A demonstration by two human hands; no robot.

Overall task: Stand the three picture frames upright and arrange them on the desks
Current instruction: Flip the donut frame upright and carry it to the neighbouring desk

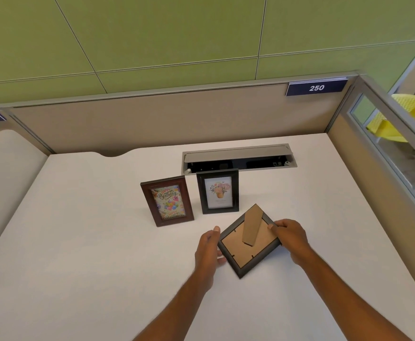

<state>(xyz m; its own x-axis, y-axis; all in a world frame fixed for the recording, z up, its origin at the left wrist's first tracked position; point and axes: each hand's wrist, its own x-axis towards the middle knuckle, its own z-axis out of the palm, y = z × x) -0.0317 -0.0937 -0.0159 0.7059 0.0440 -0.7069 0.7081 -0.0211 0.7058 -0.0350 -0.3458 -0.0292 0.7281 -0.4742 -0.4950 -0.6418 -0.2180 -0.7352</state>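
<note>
third frame [249, 244] face-down between left hand [207, 249] and right hand [291, 239]

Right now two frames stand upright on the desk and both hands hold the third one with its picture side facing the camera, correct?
Not quite. The brown frame and the black frame do stand upright, and the left hand and right hand do hold the third frame, but the head view shows its cardboard back and stand facing the camera, not its picture side.

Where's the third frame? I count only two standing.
In the head view, the third frame is back-side up near the desk's front, held between both hands, just in front of the flower frame.
</note>
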